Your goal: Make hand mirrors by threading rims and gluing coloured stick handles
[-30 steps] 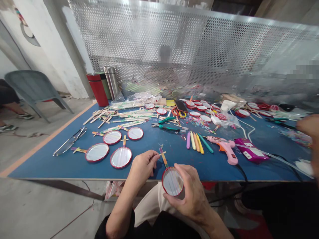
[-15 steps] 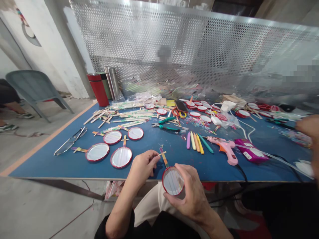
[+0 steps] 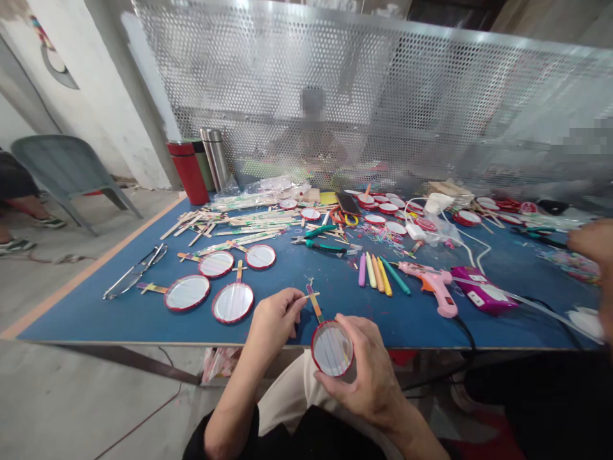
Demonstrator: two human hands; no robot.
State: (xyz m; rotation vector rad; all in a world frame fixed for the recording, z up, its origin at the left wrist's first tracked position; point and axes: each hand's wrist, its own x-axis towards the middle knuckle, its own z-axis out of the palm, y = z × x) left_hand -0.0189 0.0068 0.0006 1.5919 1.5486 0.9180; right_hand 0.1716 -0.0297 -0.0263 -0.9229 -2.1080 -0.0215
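Note:
My right hand curls around the red rim of a small round hand mirror, thumb below and fingers above, over the table's front edge. From the mirror's top a striped, coloured stick handle points away from me. My left hand is closed in a pinch on the end of a short thin wooden stick that lies across this handle. Left of my hands lie several similar mirrors with stick handles, the nearest being a red-rimmed mirror.
A blue tabletop carries wooden sticks, pliers, coloured glue sticks, a pink glue gun and a purple box. Glasses and a red flask stand left. Another person's hand shows at right.
Both hands keep nearly the same pose on the mirror and the short stick. I see no clear movement of the things on the table.

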